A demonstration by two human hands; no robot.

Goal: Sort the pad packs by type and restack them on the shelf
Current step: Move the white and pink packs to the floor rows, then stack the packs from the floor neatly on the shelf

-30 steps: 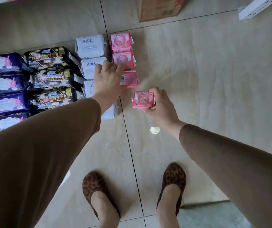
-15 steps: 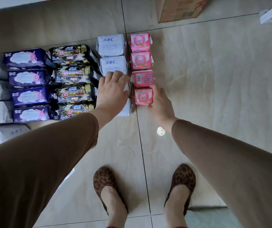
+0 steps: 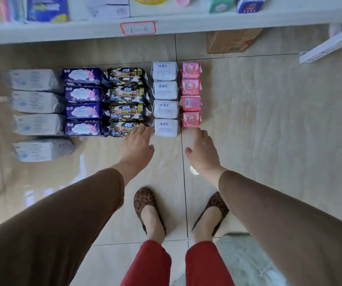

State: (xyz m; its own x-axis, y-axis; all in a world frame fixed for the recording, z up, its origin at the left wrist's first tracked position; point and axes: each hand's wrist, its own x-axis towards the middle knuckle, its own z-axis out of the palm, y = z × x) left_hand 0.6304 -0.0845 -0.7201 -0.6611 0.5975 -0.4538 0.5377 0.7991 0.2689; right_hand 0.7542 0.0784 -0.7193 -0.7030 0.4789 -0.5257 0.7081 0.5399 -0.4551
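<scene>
Pad packs lie sorted on the floor in five columns running away from me toward the shelf (image 3: 62,32). The nearest pink pack (image 3: 191,119) sits just ahead of my right hand (image 3: 202,150), its long side across my reach. My left hand (image 3: 138,146) hovers beside the nearest white pack (image 3: 166,127). Both hands are released, holding nothing.

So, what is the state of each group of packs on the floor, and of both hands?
pink packs: four in a column, third shows its back
white ABC packs: four in a column
black packs: four in a column
purple packs: four in a column
left hand: open, holds nothing
right hand: open, holds nothing
</scene>
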